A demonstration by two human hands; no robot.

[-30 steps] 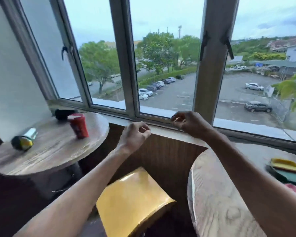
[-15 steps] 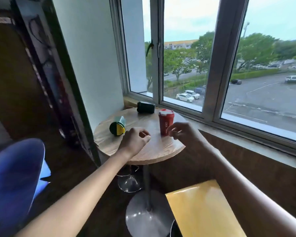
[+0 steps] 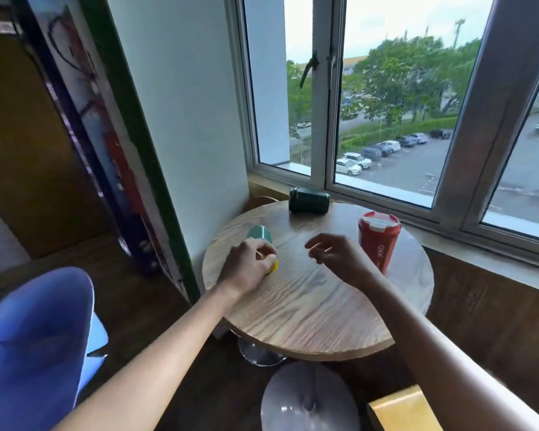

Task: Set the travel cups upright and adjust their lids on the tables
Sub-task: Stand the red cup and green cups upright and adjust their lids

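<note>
A round wooden table (image 3: 308, 309) stands by the window. On its left side a teal travel cup (image 3: 260, 235) with a yellow lid lies on its side; my left hand (image 3: 246, 265) is closed over its lid end. A dark green cup (image 3: 308, 200) lies on its side at the table's far edge. A red travel cup (image 3: 377, 239) with a red and white lid stands upright on the right. My right hand (image 3: 336, 255) hovers over the table's middle, left of the red cup, fingers loosely curled and holding nothing.
A blue chair (image 3: 35, 346) is at the lower left and a yellow seat (image 3: 402, 412) at the lower right. The table's metal base (image 3: 308, 399) sits on the dark floor. A white wall (image 3: 184, 119) and the window sill (image 3: 448, 241) border the table.
The view has moved closer to the round table. My left hand reached left and closed on the teal cup's lid end; my right hand drew back from the red cup toward the middle.
</note>
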